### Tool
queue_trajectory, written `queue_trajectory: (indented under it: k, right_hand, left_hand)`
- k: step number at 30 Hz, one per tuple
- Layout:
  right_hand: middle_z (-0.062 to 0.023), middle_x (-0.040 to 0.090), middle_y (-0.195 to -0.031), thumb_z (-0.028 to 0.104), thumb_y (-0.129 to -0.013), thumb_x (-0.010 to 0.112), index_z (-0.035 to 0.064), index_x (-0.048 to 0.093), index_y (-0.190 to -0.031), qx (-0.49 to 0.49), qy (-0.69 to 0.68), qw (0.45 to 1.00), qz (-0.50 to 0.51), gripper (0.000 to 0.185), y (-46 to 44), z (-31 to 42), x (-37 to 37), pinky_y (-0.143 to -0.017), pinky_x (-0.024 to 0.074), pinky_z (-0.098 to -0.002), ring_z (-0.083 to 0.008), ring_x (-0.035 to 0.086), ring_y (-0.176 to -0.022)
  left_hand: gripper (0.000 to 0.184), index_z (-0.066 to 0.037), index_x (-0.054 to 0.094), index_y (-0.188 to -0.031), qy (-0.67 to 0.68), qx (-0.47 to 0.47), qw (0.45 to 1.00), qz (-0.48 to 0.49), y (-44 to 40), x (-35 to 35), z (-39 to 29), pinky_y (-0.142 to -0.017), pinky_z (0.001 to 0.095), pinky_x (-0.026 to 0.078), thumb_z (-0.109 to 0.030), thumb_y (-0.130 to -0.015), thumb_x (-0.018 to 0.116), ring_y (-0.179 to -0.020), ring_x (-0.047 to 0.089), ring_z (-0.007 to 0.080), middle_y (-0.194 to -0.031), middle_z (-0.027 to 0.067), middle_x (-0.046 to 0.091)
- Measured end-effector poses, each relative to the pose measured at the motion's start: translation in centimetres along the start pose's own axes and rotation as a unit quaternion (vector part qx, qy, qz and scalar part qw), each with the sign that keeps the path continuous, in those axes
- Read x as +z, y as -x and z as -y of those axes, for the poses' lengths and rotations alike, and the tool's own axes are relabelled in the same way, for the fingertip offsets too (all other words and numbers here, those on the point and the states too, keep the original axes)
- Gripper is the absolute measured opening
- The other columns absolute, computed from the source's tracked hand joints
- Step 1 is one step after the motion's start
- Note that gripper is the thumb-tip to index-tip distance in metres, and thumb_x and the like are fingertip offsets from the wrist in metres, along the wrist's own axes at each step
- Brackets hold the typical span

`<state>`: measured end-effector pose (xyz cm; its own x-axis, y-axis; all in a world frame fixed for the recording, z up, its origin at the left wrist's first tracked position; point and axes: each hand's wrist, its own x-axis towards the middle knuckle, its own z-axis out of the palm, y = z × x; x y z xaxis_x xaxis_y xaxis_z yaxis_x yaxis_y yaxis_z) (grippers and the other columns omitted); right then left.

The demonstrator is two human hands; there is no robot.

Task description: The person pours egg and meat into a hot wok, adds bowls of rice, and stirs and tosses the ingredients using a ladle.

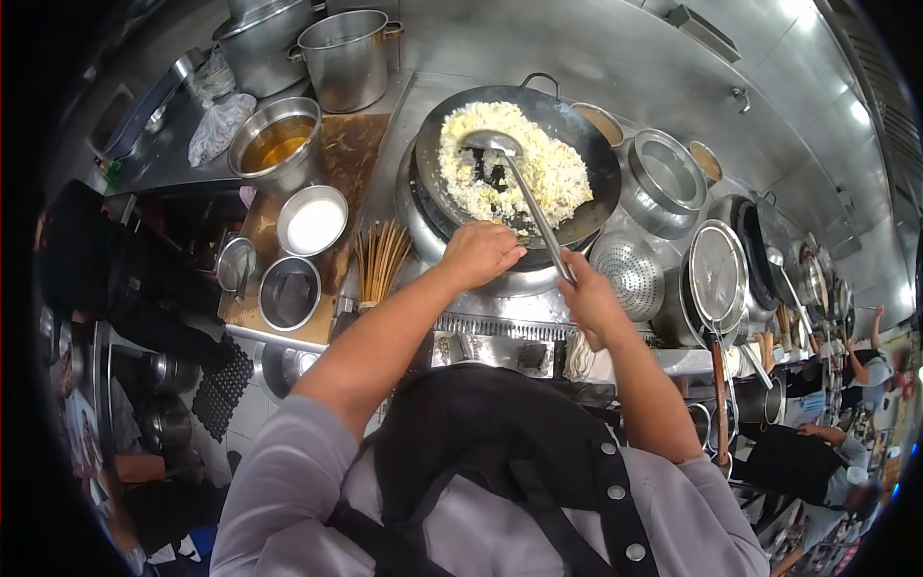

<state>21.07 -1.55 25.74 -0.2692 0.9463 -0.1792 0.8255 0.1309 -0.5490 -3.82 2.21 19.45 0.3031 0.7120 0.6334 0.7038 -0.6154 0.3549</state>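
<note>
A dark wok (598, 178) sits on the burner in front of me, holding egg fried rice (553, 159) in loose white and yellow clumps. My left hand (481, 255) is closed over the wok's near rim, and whatever grip lies beneath the fingers is hidden. In my right hand (591, 300) is the handle end of a long metal ladle (532, 197). Its round bowl rests among the rice left of the wok's centre, beside a patch where the dark wok surface shows.
Left of the wok stand a bundle of thin sticks (382, 258), a bowl of white contents (315, 227) and a pot of amber liquid (279, 147). To the right are a perforated skimmer (627, 276) and a round strainer (718, 274). Other people work at far right and left.
</note>
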Motion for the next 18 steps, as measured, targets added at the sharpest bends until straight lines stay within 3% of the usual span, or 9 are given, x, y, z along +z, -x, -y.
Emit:
queue_trajectory:
  k: [2,3,4,6,7,10,14,16,18]
  right_hand:
    - [-0.0266,0.071,-0.096,0.018,-0.101,0.064,0.0157,0.047,-0.151,0.002,-0.013,1.000,-0.011,0.053,-0.5,-0.3,1.1,-0.075,0.0552,-0.0467,-0.0396,0.072,-0.083]
    - [-0.0218,0.071,-0.087,0.019,-0.101,0.065,0.0164,0.047,-0.152,-0.115,0.039,0.990,-0.065,0.054,0.4,-2.8,1.7,-0.066,0.0550,-0.0419,-0.0295,0.068,-0.067]
    - [-0.0218,0.071,-0.087,0.019,-0.101,0.065,0.0164,0.047,-0.152,-0.116,0.039,0.990,-0.066,0.054,1.8,-4.2,1.2,-0.066,0.0550,-0.0419,-0.0295,0.068,-0.067]
    - [-0.0176,0.070,-0.085,0.020,-0.101,0.065,0.0170,0.048,-0.152,-0.180,0.047,0.980,-0.076,0.054,3.8,-3.9,-1.1,-0.060,0.0536,-0.0379,-0.0209,0.063,-0.060]
    - [-0.0146,0.068,-0.083,0.019,-0.101,0.065,0.0171,0.050,-0.151,-0.024,0.016,1.000,-0.004,0.052,4.0,-2.5,-2.5,-0.059,0.0528,-0.0375,-0.0199,0.062,-0.060]
    - [-0.0111,0.065,-0.077,0.019,-0.101,0.065,0.0168,0.050,-0.150,0.004,-0.048,0.998,-0.028,0.052,-0.9,-2.7,-0.6,-0.056,0.0512,-0.0367,-0.0185,0.060,-0.058]
    - [-0.0068,0.060,-0.072,0.017,-0.101,0.065,0.0125,0.049,-0.150,0.040,-0.094,0.994,0.038,0.051,3.1,0.1,-0.7,-0.053,0.0494,-0.0359,-0.0160,0.058,-0.057]
    - [-0.0057,0.058,-0.070,0.015,-0.102,0.064,0.0118,0.049,-0.149,0.006,-0.102,0.994,0.038,0.050,3.5,-1.3,-0.8,-0.052,0.0486,-0.0357,-0.0156,0.056,-0.056]
    - [-0.0172,0.068,-0.084,0.018,-0.101,0.062,0.0138,0.048,-0.149,0.048,-0.140,0.988,0.052,0.050,2.4,-0.8,-1.3,-0.058,0.0525,-0.0398,-0.0226,0.063,-0.059]
  left_hand:
    - [0.036,-0.009,0.060,-0.070,-0.002,-0.008,1.000,0.017,0.1,-0.1,-0.1,-0.071,0.0467,0.052,-0.034,-0.095,0.068,-0.074,0.064,0.0323,-0.075,0.0086,0.061]
    - [0.036,-0.009,0.060,-0.070,-0.002,-0.007,1.000,0.016,0.2,0.0,-0.2,-0.071,0.0467,0.052,-0.034,-0.095,0.068,-0.074,0.064,0.0323,-0.075,0.0086,0.061]
    - [0.036,-0.010,0.060,-0.070,0.001,-0.010,1.000,0.015,0.2,0.0,-0.3,-0.071,0.0467,0.052,-0.034,-0.095,0.068,-0.074,0.064,0.0323,-0.074,0.0087,0.061]
    - [0.036,-0.010,0.060,-0.069,-0.001,-0.019,1.000,0.006,-0.2,-0.2,0.0,-0.071,0.0467,0.052,-0.034,-0.094,0.068,-0.074,0.064,0.0323,-0.074,0.0087,0.060]
    - [0.036,-0.009,0.060,-0.069,-0.007,-0.012,1.000,0.000,-0.2,-0.2,0.0,-0.071,0.0467,0.052,-0.034,-0.094,0.069,-0.074,0.063,0.0324,-0.073,0.0087,0.060]
    - [0.037,-0.009,0.060,-0.070,0.000,-0.008,1.000,-0.006,0.1,0.1,-0.3,-0.072,0.0469,0.052,-0.036,-0.094,0.069,-0.074,0.063,0.0326,-0.073,0.0088,0.060]
    - [0.037,-0.009,0.060,-0.070,0.004,-0.021,1.000,0.017,0.3,0.0,-0.4,-0.071,0.0473,0.052,-0.035,-0.094,0.069,-0.074,0.063,0.0329,-0.073,0.0089,0.060]
    - [0.037,-0.009,0.060,-0.070,0.003,-0.022,1.000,0.008,-0.2,-0.1,-0.2,-0.070,0.0474,0.051,-0.035,-0.094,0.069,-0.074,0.063,0.0330,-0.073,0.0090,0.060]
    - [0.034,-0.009,0.064,-0.075,-0.013,-0.036,0.998,0.057,0.0,-0.3,-0.4,-0.075,0.0475,0.053,-0.036,-0.095,0.067,-0.081,0.067,0.0322,-0.080,0.0085,0.066]
